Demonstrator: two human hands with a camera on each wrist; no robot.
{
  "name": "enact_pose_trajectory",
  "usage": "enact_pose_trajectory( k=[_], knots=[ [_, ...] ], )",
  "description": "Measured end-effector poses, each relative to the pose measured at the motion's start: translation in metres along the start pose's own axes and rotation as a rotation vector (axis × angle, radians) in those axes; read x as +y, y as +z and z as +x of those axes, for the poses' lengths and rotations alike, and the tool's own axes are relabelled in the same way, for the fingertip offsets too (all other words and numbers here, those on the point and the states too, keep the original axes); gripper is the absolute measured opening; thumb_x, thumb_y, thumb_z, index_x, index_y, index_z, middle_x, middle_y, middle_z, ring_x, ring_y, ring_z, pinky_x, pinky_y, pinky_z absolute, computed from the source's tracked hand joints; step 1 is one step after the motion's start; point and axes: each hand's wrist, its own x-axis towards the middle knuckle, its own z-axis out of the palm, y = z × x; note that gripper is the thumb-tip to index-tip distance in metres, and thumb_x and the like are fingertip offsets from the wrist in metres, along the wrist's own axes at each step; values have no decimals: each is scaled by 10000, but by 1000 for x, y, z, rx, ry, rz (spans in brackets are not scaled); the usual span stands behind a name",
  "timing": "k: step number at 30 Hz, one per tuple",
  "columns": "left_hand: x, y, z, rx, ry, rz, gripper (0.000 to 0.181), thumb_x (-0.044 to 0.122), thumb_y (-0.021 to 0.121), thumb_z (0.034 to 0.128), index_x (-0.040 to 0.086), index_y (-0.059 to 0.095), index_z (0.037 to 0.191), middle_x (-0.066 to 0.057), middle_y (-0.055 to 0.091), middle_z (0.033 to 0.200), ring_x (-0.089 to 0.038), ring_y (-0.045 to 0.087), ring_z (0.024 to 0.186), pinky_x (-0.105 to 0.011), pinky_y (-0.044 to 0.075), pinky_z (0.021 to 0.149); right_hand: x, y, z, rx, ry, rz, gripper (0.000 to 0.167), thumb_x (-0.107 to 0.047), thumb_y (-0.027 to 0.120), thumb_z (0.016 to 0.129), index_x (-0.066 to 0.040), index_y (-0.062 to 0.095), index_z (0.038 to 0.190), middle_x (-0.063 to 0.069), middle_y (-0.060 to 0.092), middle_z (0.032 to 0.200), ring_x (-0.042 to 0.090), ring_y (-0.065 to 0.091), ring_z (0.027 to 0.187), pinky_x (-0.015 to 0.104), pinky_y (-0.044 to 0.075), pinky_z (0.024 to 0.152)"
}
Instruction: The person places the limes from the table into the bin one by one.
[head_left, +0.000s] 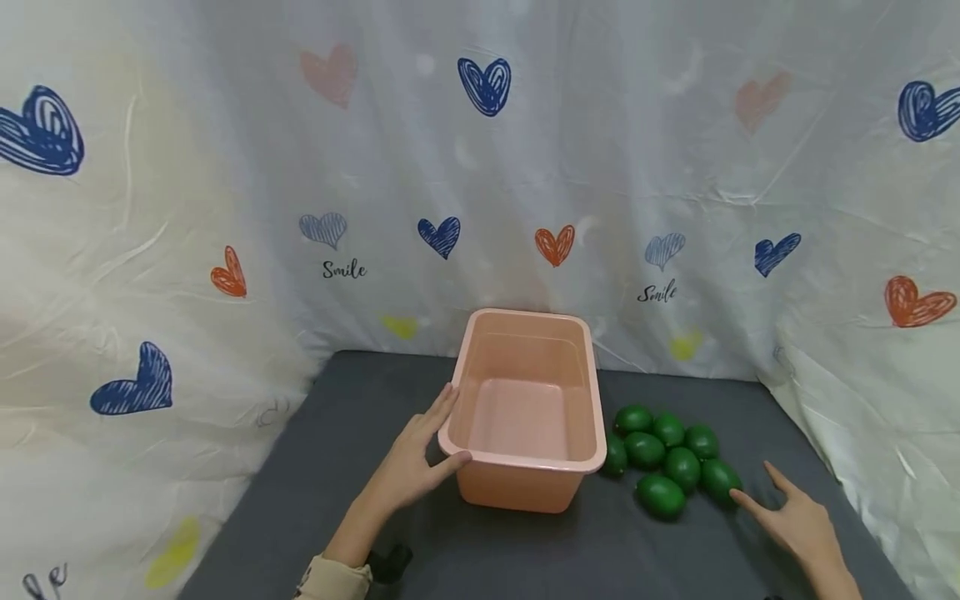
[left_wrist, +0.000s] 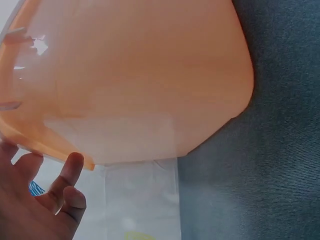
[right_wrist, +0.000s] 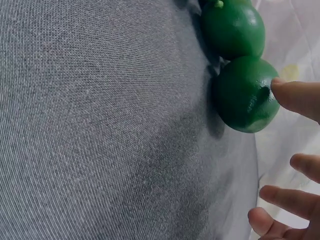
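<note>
While both hands (head_left: 411,467) (head_left: 801,521) have fingers apart, glossy oval fruits (head_left: 682,469) cluster beside the smooth plastic tub (head_left: 521,488).

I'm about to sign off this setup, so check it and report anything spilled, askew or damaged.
Nothing stands out: the bin looks upright and uncracked, the green fruits sit clustered beside it on the table, and I see no spill. The cloth behind is merely creased.

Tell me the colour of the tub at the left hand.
The tub is peach, a pale orange; it shows best in the head view.
</note>
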Motion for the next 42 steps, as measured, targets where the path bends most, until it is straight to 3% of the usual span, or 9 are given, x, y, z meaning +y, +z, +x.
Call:
enact_pose_trajectory(
  k=[6, 12, 21, 24, 26, 31, 33, 40, 42],
  knots=[
    [2, 5, -1, 32, -46, -25, 994, 509, 795, 918, 233, 254, 1705, -17, 393, 1700, -308, 579, 1249, -577, 512, 943, 3, 11, -2, 4, -17, 7, 1126, -768, 585, 945, 81, 276, 1617, 405, 417, 1537, 652, 522, 1244, 603, 548, 812],
    [3, 8, -3, 19, -61, -45, 995, 502, 797, 921, 225, 251, 1706, 0, 350, 1722, -306, 574, 1255, -590, 510, 963, 2, 21, 2, 18, -73, 5, 1068, -694, 658, 948, 98, 340, 1589, 425, 563, 1389, 628, 575, 1187, 657, 528, 877],
    [0, 9, -9, 37, -54, -54, 954, 493, 790, 929, 288, 268, 1702, 37, 290, 1747, -305, 568, 1289, -596, 509, 961, -12, 35, 3, 51, -139, 52, 977, -631, 686, 966, 81, 398, 1570, 396, 553, 1435, 587, 575, 1244, 679, 507, 954],
    [-2, 12, -10, 43, -38, -101, 941, 463, 780, 947, 275, 256, 1706, 19, 248, 1761, -349, 527, 1404, -590, 522, 974, -15, 39, 2, 78, -140, 59, 956, -618, 692, 968, 93, 419, 1545, 406, 562, 1414, 587, 576, 1241, 683, 506, 960],
    [-4, 15, -11, 49, -32, -178, 940, 409, 780, 958, 265, 236, 1711, 9, 216, 1770, -370, 469, 1483, -575, 538, 1013, -16, 42, 2, 98, -142, 67, 935, -597, 697, 971, 103, 428, 1529, 412, 571, 1393, 588, 574, 1243, 684, 502, 967],
    [-8, 25, -13, 87, -25, -359, 939, 305, 777, 966, 251, 213, 1716, 2, 182, 1775, -387, 467, 1481, -403, 591, 990, -17, 49, 4, 142, -142, 94, 890, -551, 703, 984, 127, 449, 1502, 410, 557, 1398, 594, 552, 1258, 692, 479, 998],
    [-8, 29, -14, 107, -21, -382, 933, 309, 774, 965, 251, 222, 1714, -27, 191, 1774, -405, 489, 1459, -351, 598, 943, -17, 50, 5, 153, -140, 106, 882, -541, 702, 986, 133, 453, 1497, 408, 552, 1399, 591, 551, 1257, 692, 474, 1008],
    [-6, 35, -9, 109, -8, -409, 923, 402, 757, 982, 270, 212, 1715, -38, 176, 1776, -418, 538, 1410, -365, 592, 826, -16, 43, 2, 163, -93, 148, 881, -523, 684, 1003, 141, 418, 1517, 425, 527, 1421, 604, 537, 1254, 703, 450, 1032],
    [-7, 36, -10, 112, -6, -408, 921, 405, 756, 983, 262, 217, 1715, -32, 186, 1774, -408, 522, 1431, -348, 595, 854, -16, 43, 1, 153, -75, 153, 893, -531, 675, 1007, 144, 404, 1526, 426, 515, 1438, 612, 520, 1270, 707, 436, 1051]
  ],
)
